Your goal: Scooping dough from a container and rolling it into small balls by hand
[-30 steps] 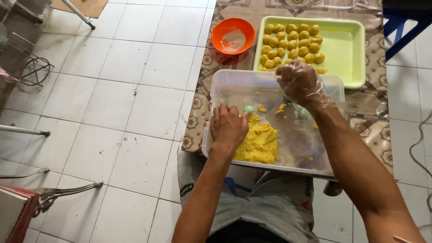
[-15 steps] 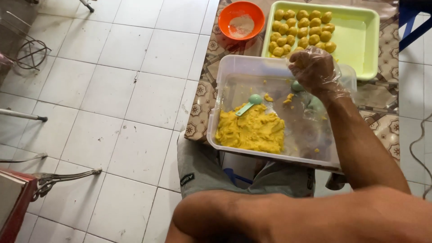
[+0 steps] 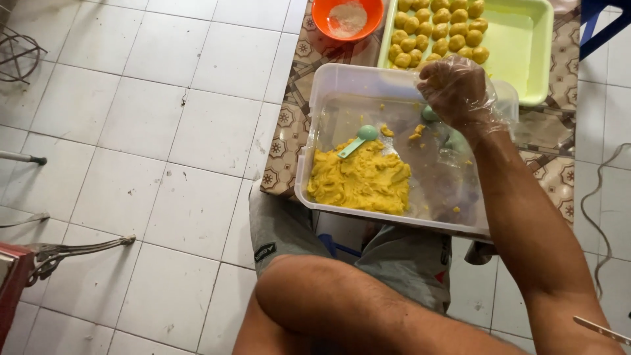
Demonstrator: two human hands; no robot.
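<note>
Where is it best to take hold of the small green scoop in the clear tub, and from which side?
Probably grip the green scoop by its flat handle, coming from above on the dough side: the handle's end rests on the yellow dough, while the round bowl points toward the tub's far wall.

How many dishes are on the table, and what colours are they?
Orange bowl: 1
Green tray: 1
Clear tub: 1
Total: 3
</note>
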